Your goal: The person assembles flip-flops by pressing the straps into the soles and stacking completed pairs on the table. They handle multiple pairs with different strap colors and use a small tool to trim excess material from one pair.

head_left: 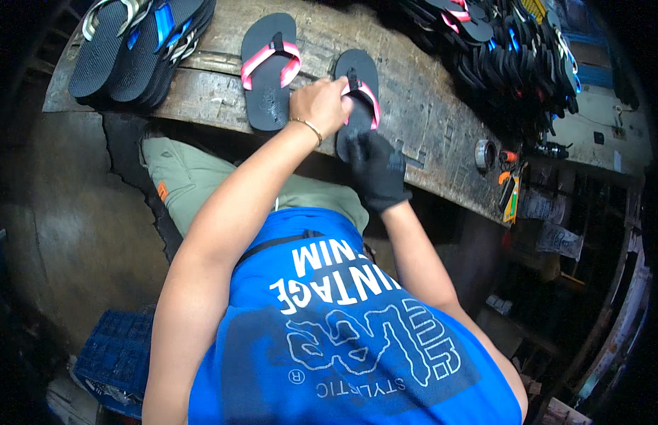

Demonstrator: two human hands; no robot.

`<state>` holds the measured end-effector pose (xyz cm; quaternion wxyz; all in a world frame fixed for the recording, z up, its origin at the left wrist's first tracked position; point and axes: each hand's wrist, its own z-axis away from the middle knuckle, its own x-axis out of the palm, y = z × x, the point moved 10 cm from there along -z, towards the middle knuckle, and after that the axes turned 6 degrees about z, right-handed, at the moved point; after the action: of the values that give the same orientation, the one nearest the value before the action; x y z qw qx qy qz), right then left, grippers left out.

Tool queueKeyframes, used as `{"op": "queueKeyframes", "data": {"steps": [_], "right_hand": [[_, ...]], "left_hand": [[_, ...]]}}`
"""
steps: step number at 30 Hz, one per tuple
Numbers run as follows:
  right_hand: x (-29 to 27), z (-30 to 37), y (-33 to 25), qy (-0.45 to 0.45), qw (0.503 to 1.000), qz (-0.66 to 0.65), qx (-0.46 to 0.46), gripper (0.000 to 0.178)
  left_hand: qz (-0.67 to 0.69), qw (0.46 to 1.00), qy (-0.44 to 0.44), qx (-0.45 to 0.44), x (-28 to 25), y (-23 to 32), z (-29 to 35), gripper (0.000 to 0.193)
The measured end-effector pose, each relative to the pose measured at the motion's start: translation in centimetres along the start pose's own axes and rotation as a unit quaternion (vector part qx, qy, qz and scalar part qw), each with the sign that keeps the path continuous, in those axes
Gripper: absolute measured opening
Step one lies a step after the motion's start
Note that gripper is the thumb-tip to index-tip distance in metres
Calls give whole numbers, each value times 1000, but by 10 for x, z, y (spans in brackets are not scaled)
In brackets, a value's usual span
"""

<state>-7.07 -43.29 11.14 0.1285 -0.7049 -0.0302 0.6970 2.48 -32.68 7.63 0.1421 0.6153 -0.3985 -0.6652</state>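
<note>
A black sandal (pixel 356 64) with a pink and white strap lies on the worn wooden bench in front of me, toe pointing away. My left hand (pixel 322 106), bare with a bracelet at the wrist, closes its fingers on the left side of that strap. In a black glove, my right hand (pixel 377 168) grips the sandal's heel end at the near edge of the bench; its fingertips are hard to make out against the dark sole. The matching sandal (pixel 267 95) rests to the left, untouched, its strap also pink and white.
Stacked black sandals (pixel 148 57) with blue and pale straps stand at the bench's far left. A large heap of sandals (pixel 513 64) fills the far right. A tape roll (pixel 485 154) and an orange-handled tool (pixel 508 157) lie near the bench's right end. A blue crate (pixel 116 358) sits low at left.
</note>
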Motion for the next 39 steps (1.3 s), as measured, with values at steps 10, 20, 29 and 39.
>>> {"op": "queueKeyframes", "data": {"steps": [10,20,29,39], "right_hand": [[1,-17,53,28,999,-14,27,22],[-14,-27,50,126,989,38,-69,22],[-8,36,150,28,973,-217,73,27],[8,61,219,274,942,-88,174,66]], "left_hand": [[39,991,51,118,30,36,11,15],[25,994,30,98,34,34,6,27],[138,986,62,74,10,32,24,56],[196,980,-16,35,-31,-10,173,38]]}}
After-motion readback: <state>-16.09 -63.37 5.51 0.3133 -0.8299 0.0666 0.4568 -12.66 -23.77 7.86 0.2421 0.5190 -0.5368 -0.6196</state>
